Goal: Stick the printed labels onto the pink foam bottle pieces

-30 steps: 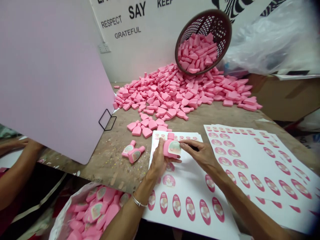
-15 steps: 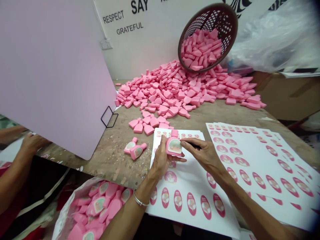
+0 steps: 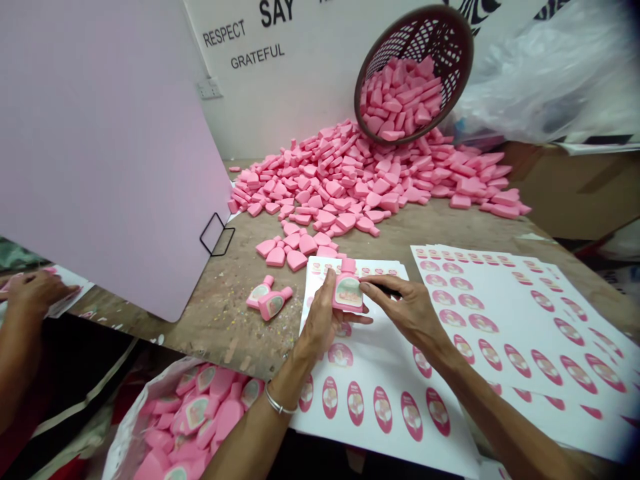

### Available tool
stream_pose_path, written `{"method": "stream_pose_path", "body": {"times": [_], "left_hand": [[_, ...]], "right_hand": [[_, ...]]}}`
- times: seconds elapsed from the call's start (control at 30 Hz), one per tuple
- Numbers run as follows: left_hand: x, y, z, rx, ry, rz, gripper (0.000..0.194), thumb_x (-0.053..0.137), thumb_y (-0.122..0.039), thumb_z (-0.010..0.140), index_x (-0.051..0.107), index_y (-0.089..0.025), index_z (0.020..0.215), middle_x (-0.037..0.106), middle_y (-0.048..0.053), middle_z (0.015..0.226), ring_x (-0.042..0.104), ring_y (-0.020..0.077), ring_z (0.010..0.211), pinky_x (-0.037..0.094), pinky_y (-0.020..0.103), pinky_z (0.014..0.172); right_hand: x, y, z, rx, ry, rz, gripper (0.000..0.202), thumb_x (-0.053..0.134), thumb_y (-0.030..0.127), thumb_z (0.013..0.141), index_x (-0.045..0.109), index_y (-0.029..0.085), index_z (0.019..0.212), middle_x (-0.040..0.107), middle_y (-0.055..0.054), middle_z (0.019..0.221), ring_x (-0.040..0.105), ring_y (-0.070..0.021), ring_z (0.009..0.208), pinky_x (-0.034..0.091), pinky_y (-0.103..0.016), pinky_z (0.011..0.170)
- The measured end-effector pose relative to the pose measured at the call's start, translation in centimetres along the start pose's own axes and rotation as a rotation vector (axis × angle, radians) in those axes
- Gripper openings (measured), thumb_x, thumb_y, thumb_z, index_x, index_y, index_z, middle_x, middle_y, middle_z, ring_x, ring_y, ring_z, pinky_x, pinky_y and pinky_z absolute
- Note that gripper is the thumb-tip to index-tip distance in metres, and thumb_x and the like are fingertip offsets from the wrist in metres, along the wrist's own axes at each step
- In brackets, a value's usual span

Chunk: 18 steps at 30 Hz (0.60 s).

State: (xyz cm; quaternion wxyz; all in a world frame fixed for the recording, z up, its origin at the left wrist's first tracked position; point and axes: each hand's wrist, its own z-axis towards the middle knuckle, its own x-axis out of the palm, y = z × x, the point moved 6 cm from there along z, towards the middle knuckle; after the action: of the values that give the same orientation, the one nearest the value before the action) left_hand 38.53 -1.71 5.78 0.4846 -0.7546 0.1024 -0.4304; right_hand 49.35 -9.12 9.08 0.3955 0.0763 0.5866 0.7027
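Observation:
My left hand (image 3: 323, 313) is closed around a small pink bottle (image 3: 349, 303), held upright above a sheet of stickers (image 3: 387, 363). A pale label covers the bottle's front. Pinched in my right hand (image 3: 407, 310) is a slim dark tool (image 3: 387, 290); its tip lies at the label's right edge, and its exact kind does not show. Two labelled pink bottles (image 3: 275, 303) lie on the table to the left of the sheet. Behind it are several plain bottles (image 3: 295, 250).
A brown basket (image 3: 357, 100) lies tipped over a large heap of pink bottles (image 3: 340, 170). More sticker sheets (image 3: 510, 313) lie to the right. A white sack (image 3: 123, 433) holds labelled bottles at lower left. A pink board (image 3: 115, 147) stands at left, with another person's hand (image 3: 37, 293) beside it.
My hands keep almost the same pose on the bottle, with the tool still at the label's edge. The other person's hand at left has shifted left and now lies over white paper.

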Motion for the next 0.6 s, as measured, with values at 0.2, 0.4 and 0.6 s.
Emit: {"method": "stream_pose_path", "body": {"times": [0.2, 0.4, 0.6], "left_hand": [[0.0, -0.4, -0.4, 0.086, 0.098, 0.099, 0.034, 0.07, -0.031, 0.077, 0.056, -0.014, 0.103, 0.058, 0.001, 0.084, 0.059, 0.0118, 0.071, 0.059, 0.032, 0.065], [0.4, -0.1, -1.5, 0.047, 0.151, 0.111, 0.036, 0.069, -0.027, 0.077, 0.053, -0.014, 0.107, 0.061, 0.004, 0.088, 0.06, 0.0142, 0.077, 0.059, 0.033, 0.068], [-3.3, -0.4, -2.6, 0.003, -0.005, 0.356, 0.04, 0.065, -0.039, 0.078, 0.053, -0.015, 0.107, 0.065, 0.008, 0.094, 0.064, 0.0166, 0.07, 0.057, 0.033, 0.062]], "right_hand": [[-0.4, 0.3, 0.0, -0.061, -0.052, -0.255, 0.034, 0.063, 0.048, 0.08, 0.069, 0.021, 0.101, 0.071, -0.007, 0.092, 0.065, -0.0215, 0.08, 0.051, -0.036, 0.073], [-0.4, -0.6, 0.7, 0.015, -0.084, -0.337, 0.06, 0.069, 0.058, 0.069, 0.059, 0.021, 0.114, 0.067, -0.01, 0.105, 0.064, -0.0265, 0.095, 0.051, -0.041, 0.08], [2.5, -3.5, 2.2, 0.13, 0.129, -0.104, 0.054, 0.065, 0.058, 0.071, 0.059, 0.02, 0.108, 0.066, -0.01, 0.111, 0.063, -0.0232, 0.102, 0.05, -0.036, 0.087]]}}
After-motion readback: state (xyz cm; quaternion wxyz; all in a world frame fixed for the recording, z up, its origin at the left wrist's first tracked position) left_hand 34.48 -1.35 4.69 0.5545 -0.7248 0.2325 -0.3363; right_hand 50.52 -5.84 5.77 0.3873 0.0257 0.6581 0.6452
